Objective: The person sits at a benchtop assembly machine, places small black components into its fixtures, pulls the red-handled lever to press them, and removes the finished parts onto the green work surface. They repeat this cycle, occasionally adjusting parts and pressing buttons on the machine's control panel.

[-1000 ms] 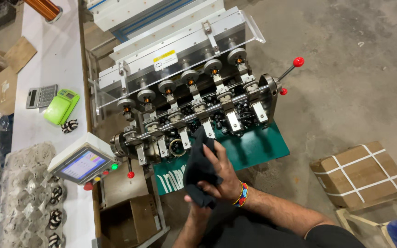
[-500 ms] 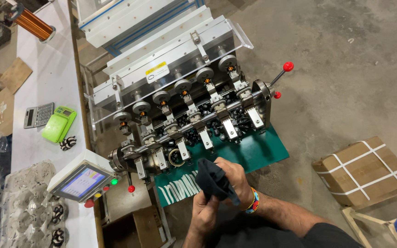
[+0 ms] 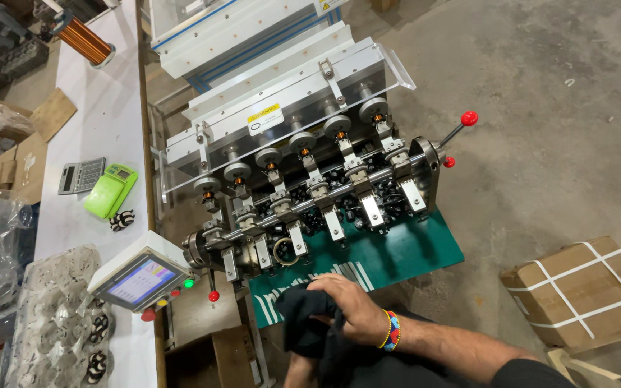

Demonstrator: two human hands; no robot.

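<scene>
Head view: a winding machine (image 3: pixel 303 187) with a row of round spindles stands on a green base plate (image 3: pixel 389 255), beside a white tabletop (image 3: pixel 102 108).
Right hand: the right hand (image 3: pixel 350 312) lies knuckles up on a dark cloth (image 3: pixel 307 327), fingers curled into the fabric and closed on it; a beaded bracelet (image 3: pixel 391 329) sits at the wrist.
Left hand: only a bit of the left hand (image 3: pixel 297 370) shows under the cloth at the bottom edge; whether it grips or is open, I cannot tell.
Cloth: bunched at the near edge of the green base plate, just in front of the machine.
Containers: clear plastic trays (image 3: pixel 59 323) at the near end of the tabletop hold small dark wound coils in their pockets, though many pockets are hard to read through the plastic; a strapped cardboard box (image 3: pixel 583 291) sits closed on the floor to the right, contents hidden.
Tabletop: a grey calculator (image 3: pixel 80 174), a green handheld device (image 3: pixel 111 190) and a copper wire spool (image 3: pixel 84 41).
Panel: a touchscreen box (image 3: pixel 140 279) with coloured buttons.
Change: half a second ago the cloth was raised over the plate with both hands in view; now it is lower and nearer the person, with the right hand on top.
</scene>
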